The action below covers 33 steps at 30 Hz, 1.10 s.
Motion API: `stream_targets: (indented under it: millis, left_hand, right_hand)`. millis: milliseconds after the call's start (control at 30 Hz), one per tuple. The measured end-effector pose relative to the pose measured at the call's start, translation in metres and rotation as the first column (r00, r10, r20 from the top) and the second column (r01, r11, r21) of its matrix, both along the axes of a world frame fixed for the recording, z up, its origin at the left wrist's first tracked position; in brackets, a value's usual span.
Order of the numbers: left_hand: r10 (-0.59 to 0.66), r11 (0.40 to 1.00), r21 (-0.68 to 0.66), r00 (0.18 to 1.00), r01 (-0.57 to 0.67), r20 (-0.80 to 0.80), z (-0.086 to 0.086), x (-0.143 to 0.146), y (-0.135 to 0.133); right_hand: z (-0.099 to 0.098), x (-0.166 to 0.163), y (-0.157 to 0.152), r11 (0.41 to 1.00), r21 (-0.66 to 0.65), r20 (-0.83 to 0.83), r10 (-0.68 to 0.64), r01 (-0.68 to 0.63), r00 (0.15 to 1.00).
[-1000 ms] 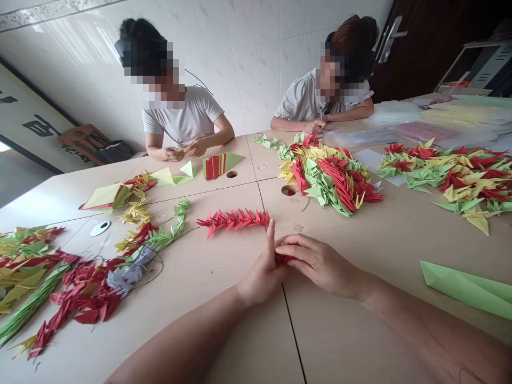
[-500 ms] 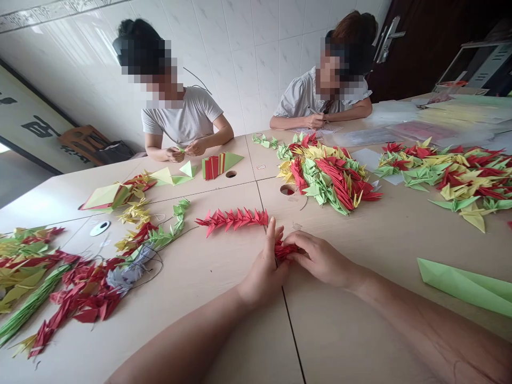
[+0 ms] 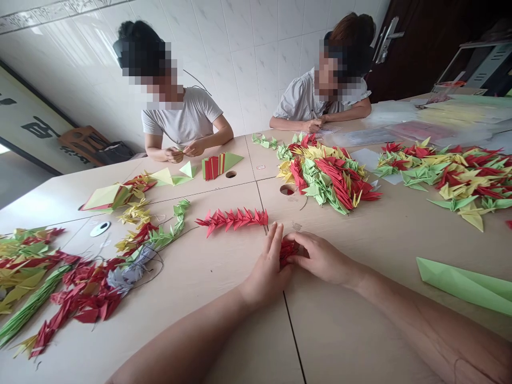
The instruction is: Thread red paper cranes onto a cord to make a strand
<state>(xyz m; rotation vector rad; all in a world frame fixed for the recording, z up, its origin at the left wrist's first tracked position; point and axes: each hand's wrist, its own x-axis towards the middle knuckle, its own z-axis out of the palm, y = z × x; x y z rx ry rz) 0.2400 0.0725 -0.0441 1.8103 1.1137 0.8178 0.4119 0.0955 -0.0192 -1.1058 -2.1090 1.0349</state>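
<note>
Low over the table, a bundle of red folded paper cranes [image 3: 288, 250] sits between my two hands. My left hand [image 3: 266, 269] cups its left side, thumb in front and the straightened fingers pointing up. From the right, my right hand [image 3: 320, 256] pinches the bundle between thumb and bent fingers. Much of the bundle is hidden by the hands. Just beyond my left hand lies a string of red paper cranes [image 3: 234, 220], stretched sideways on the table.
Mixed crane strings [image 3: 328, 176] are heaped beyond my hands, with more cranes [image 3: 452, 170] at right and red ones [image 3: 88, 288] at left. A green folded paper [image 3: 464, 285] lies near my right forearm. Across the table sit two people, one folding paper, one writing.
The bundle and both hands have shifted slightly. My left hand now has two fingers raised together near the bundle, where one stood apart before. The loose red string has stayed put.
</note>
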Motion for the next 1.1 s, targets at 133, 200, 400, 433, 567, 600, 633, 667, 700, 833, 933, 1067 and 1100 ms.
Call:
stream_targets:
  millis: [133,200,400,433,567,600,633,667,700,833,933,1067,1100]
  left_hand:
    - [0.02,0.999,0.027,1.0,-0.019,-0.018,-0.002,-0.001,0.0]
    - [0.01,1.0,0.029,1.0,-0.009,-0.029,-0.004,-0.001,0.001]
    - [-0.049,0.985,0.157,0.989,0.072,-0.142,-0.009,-0.002,0.002]
    - [-0.053,0.979,0.186,0.985,0.084,-0.167,-0.01,-0.002,0.002]
    - [-0.053,0.958,0.267,0.981,0.102,-0.186,-0.017,-0.005,0.003]
    - [-0.053,0.954,0.283,0.984,0.101,-0.173,-0.018,-0.005,0.003]
    - [-0.052,0.951,0.295,0.986,0.097,-0.157,-0.019,-0.005,0.004]
    - [-0.052,0.949,0.302,0.988,0.094,-0.145,-0.019,-0.005,0.004]
    - [-0.049,0.949,0.304,0.989,0.089,-0.138,-0.019,-0.005,0.004]
    - [-0.027,0.957,0.284,0.99,0.067,-0.14,-0.016,-0.005,0.003]
    - [-0.014,0.964,0.261,0.988,0.054,-0.153,-0.015,-0.005,0.003]
    - [-0.004,0.973,0.227,0.983,0.046,-0.182,-0.015,-0.005,0.002]
    - [-0.004,0.974,0.223,0.983,0.046,-0.185,-0.014,-0.004,0.002]
  right_hand:
    - [0.0,0.001,0.0,1.0,0.015,-0.007,0.004,-0.003,1.0]
    - [-0.001,0.001,0.001,1.0,0.015,-0.012,0.01,-0.01,1.0]
    - [-0.002,0.0,0.001,0.999,0.0,-0.022,0.033,-0.033,0.999]
    - [-0.002,0.0,0.001,0.999,-0.008,-0.022,0.035,-0.035,0.999]
    - [-0.001,0.004,0.002,0.993,-0.103,-0.038,0.049,-0.053,0.998]
    - [-0.001,0.006,0.003,0.989,-0.133,-0.053,0.055,-0.062,0.997]
    - [-0.002,0.008,0.003,0.985,-0.157,-0.07,0.058,-0.069,0.996]
    - [-0.002,0.01,0.004,0.983,-0.171,-0.084,0.056,-0.07,0.995]
    - [-0.003,0.012,0.005,0.982,-0.175,-0.092,0.049,-0.065,0.995]
    - [-0.007,0.015,0.008,0.991,-0.136,-0.062,-0.004,-0.004,0.998]
    - [-0.007,0.013,0.008,0.995,-0.092,-0.029,-0.027,0.024,0.999]
    - [-0.006,0.01,0.008,0.996,0.036,0.045,-0.084,0.082,0.995]
    - [-0.007,0.01,0.008,0.994,0.064,0.061,-0.096,0.092,0.994]
